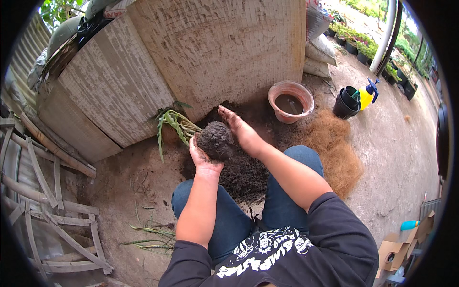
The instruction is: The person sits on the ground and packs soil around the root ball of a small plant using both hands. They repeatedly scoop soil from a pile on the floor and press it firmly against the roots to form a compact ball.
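My left hand (204,156) cups a round ball of dark soil (216,140) from the left and below. Long green leaves of a plant (175,123) stick out from the ball to the upper left, past my left fingers. Flat and with soil on its fingertips, my right hand (241,130) is held beside the ball's right side; whether it touches the ball I cannot tell. Loose dark soil (247,175) lies on the ground between my knees, beneath both hands.
An orange-brown bucket (274,104) of murky water stands ahead right. Near it are brown fibre (331,150), stacked black pots (346,104) and a yellow spray bottle (366,96). Large panels (229,50) rise in front. Cut leaves (154,238) and a bamboo frame (61,219) are at left.
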`<action>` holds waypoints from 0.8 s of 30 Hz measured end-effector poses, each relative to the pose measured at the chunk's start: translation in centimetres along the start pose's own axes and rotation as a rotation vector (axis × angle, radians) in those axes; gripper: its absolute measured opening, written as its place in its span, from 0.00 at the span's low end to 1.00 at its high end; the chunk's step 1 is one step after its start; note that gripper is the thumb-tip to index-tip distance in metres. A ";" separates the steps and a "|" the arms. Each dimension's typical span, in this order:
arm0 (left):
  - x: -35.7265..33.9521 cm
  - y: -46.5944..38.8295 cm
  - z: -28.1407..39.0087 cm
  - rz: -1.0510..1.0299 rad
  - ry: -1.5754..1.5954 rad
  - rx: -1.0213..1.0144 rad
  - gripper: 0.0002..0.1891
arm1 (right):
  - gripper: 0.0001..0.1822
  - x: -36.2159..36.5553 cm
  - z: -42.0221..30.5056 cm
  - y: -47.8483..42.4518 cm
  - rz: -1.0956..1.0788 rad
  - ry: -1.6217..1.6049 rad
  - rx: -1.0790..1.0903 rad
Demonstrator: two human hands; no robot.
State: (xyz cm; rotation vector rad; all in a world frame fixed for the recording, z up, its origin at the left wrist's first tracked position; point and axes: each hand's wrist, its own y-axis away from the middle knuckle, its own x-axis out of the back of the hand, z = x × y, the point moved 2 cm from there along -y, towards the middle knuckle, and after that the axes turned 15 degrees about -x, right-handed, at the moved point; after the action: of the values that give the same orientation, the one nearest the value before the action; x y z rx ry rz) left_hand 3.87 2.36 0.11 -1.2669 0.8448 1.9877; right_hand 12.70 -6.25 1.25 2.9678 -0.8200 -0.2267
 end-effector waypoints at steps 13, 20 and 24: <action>0.0 0.2 -0.1 0.033 -0.011 -0.010 0.25 | 0.46 0.4 -1.2 0.1 -0.281 -0.714 -0.104; 0.2 0.0 0.6 0.194 -0.084 -0.096 0.24 | 0.33 5.0 1.3 -0.8 0.298 -1.287 -0.326; 0.5 -0.2 1.2 0.208 -0.078 -0.126 0.24 | 0.30 7.7 1.5 -1.9 0.488 -1.443 -0.294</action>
State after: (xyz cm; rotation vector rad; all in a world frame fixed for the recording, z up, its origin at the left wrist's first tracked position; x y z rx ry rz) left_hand 3.19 3.51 0.08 -1.2034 0.8545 2.2715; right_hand 19.98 -8.55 -1.35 1.8209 -1.2937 -2.2366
